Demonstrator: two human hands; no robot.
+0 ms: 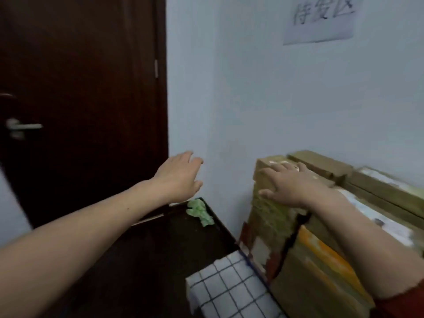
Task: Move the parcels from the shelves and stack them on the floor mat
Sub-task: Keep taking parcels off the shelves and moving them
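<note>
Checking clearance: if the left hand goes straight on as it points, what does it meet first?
Probably the pale painted wall, just right of the dark brown wooden door; nothing shows between the left hand and it, though depth is unclear.

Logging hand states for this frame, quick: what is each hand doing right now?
Left hand: open, in the air, holding nothing.
Right hand: open, fingers spread flat on the top cardboard parcel, no grip.

I see matt brown cardboard parcels, the nearest face rough and scuffed, with white paper labels. The wall is smooth, matt paint. The dark wooden door has a faint sheen, its handle silvery metal. The sign is paper.
</note>
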